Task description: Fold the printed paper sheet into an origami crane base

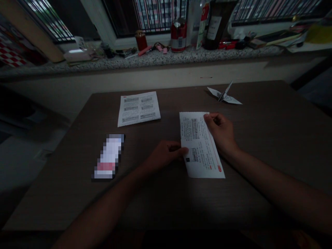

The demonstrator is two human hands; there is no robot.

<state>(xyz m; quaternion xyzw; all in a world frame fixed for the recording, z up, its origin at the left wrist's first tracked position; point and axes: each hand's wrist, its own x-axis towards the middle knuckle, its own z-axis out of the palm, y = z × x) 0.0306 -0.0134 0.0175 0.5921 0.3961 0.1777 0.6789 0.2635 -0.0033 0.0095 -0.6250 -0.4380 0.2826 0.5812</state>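
Note:
A printed sheet of paper (201,152), a tall rectangle with text and small dark figures, is held just above or on the brown table; I cannot tell which. My left hand (168,152) pinches its left edge, thumb on top and fingers mostly hidden beneath. At the upper right corner my right hand (221,129) grips the same paper between thumb and curled fingers. Behind the right hand stands a folded paper crane (223,97) with spread wings. Another printed sheet (139,109) lies flat to the upper left of my left hand.
On the left of the table (77,138) lies a phone (109,157) with a blurred lit screen. A granite sill (155,59) behind the table carries a red can (178,36), a dark cup (216,27), a small red bottle (141,40) and other clutter.

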